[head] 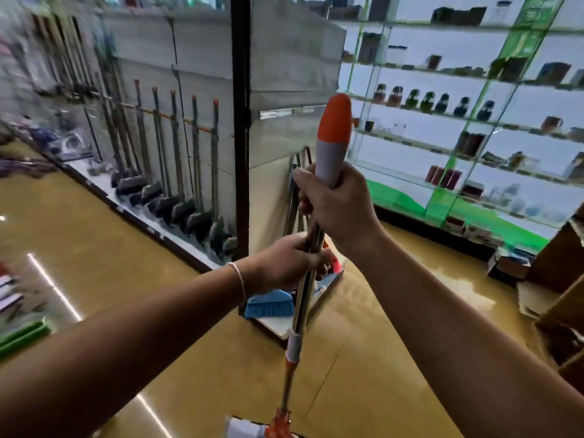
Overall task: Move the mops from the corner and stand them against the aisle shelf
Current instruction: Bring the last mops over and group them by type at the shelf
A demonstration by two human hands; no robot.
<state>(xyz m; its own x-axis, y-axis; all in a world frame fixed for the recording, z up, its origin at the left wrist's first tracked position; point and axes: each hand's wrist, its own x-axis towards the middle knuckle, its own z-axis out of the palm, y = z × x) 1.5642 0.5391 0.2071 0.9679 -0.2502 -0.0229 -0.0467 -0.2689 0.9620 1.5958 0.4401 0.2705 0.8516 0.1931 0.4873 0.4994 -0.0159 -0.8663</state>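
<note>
I hold one mop [301, 308] upright in front of me, a shiny metal pole with a grey and orange grip on top and an orange joint near the floor. My right hand [338, 203] grips the pole just under the grey grip. My left hand [287, 263] grips the pole lower down. The mop's head is cut off by the bottom edge. A row of several mops [177, 172] with orange-tipped handles leans against the aisle shelf [142, 216] on the left. More handles [298, 191] stand in the corner behind my hands.
A dark post [241, 121] marks the shelf's end. A blue brush [268, 305] lies on the low base there. Glass shelves [458, 121] with jars and boxes fill the right. Cardboard boxes [556, 279] stand at the far right. The floor is glossy tan.
</note>
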